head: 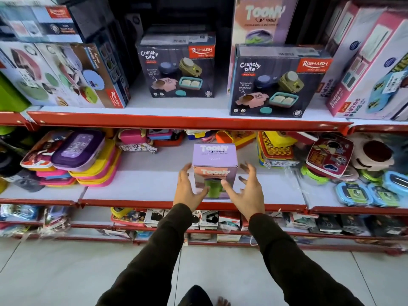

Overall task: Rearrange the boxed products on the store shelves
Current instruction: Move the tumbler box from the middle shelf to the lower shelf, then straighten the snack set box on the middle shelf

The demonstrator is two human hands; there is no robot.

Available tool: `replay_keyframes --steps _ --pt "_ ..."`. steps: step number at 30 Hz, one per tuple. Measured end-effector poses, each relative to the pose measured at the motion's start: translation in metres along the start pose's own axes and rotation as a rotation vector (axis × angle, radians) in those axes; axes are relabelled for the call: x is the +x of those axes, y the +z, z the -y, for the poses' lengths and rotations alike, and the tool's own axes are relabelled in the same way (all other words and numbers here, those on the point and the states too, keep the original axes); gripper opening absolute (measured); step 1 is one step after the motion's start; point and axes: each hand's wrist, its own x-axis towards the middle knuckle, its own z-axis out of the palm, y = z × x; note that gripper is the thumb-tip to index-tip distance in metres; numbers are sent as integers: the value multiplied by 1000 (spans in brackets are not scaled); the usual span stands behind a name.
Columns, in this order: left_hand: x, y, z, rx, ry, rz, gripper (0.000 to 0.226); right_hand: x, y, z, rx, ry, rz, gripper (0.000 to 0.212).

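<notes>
1. I have both hands at the purple Toony tumbler box, which stands upright near the front of the middle shelf, in the bare stretch between the stacked lunch boxes on the left and the printed lunch boxes on the right.
2. My left hand lies against the box's left front edge with the fingers spread. My right hand is open too, its thumb touching the lower front while the other fingers stand clear of the right side. Neither hand is clamped on the box yet.
3. To take it well I should close both palms flat on the two side faces at about mid height, not pinch the front, since a tall, narrow carton like this looks likely to tip forward off the shelf lip.
4. I judge that it belongs with the other Toony tumbler box, which stands at the far right of the upper shelf behind a Crunchy Bite box.
5. There is open shelf between that Crunchy Bite box and the second Crunchy Bite box to its left, so I would lift straight up, draw the box toward me to clear the red shelf edge, then raise it.
6. I should keep the printed face forward and set it down flush with its neighbours, without knocking either of them.
</notes>
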Motion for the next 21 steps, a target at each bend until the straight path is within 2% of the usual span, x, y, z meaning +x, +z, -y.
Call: replay_keyframes --steps 2,3,7,9,11,14,17,19,21 --pt "-3 -8 -16 14 89 -73 99 3 -12 16 98 -65 -116 91" --pt "-3 -13 -27 12 159 -131 97 6 -19 26 133 -115 -184 88" --pt "15 -29 -94 21 475 -395 68 39 -58 70 216 -286 -449 79" --pt "31 -33 -136 11 564 -451 62 58 -80 92 256 -309 -538 78" --pt "47 -32 -172 24 604 -420 63 75 -99 108 286 -300 -568 78" --pt "68 -25 -209 52 580 -252 71 100 -124 114 313 -187 -526 77" --pt "82 -14 -224 50 431 -29 74 119 -141 107 323 -34 -421 65" --pt "88 -10 -228 -31 325 75 73 125 -147 101 318 -23 -327 57" --pt "91 -10 -227 -91 294 123 71 127 -148 98 275 -45 -284 55"
